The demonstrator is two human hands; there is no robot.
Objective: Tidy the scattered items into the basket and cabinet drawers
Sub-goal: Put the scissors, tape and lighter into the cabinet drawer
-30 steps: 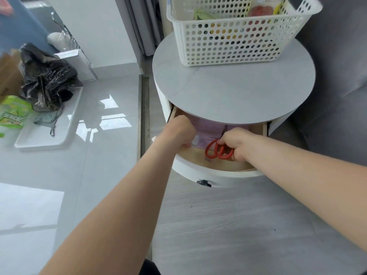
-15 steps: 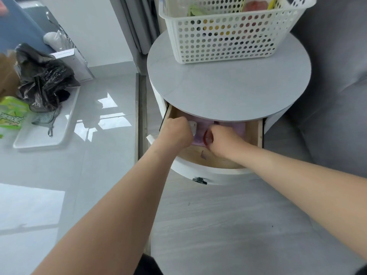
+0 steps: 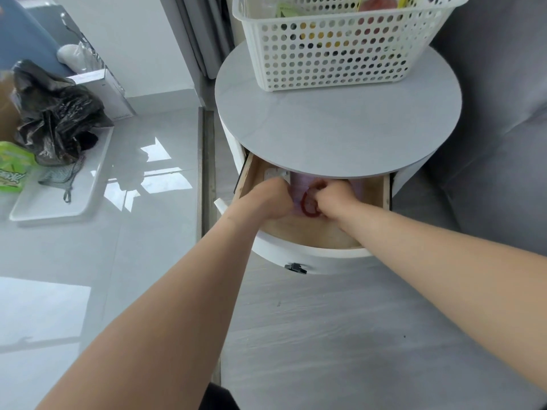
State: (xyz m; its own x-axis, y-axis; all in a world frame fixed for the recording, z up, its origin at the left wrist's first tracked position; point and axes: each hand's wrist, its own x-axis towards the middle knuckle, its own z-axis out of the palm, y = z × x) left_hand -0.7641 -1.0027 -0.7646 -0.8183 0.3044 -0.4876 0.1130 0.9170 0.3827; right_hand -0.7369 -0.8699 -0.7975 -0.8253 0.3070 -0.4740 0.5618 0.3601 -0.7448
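Scissors [image 3: 307, 207], red handles: in open drawer [image 3: 310, 235] of round cabinet [image 3: 337, 125], frame centre; blades hidden.
Right hand [image 3: 333, 196]: fingers curled round scissor handle, inside drawer.
Left hand [image 3: 266, 199]: fingers curled, just beside scissors, in drawer; whether it holds anything – can't tell.
Pink sheet [image 3: 299, 184] + white item [image 3: 276, 173]: drawer rear, under/behind hands.
Basket [image 3: 334, 51], white, perforated: on cabinet top, upper centre-right, w/ mixed colourful items.
Black bag [image 3: 56, 113], green packet [image 3: 11, 170]: on white tray [image 3: 59, 202], left of frame, on floor.
Grey sofa [image 3: 497, 143]: right edge.
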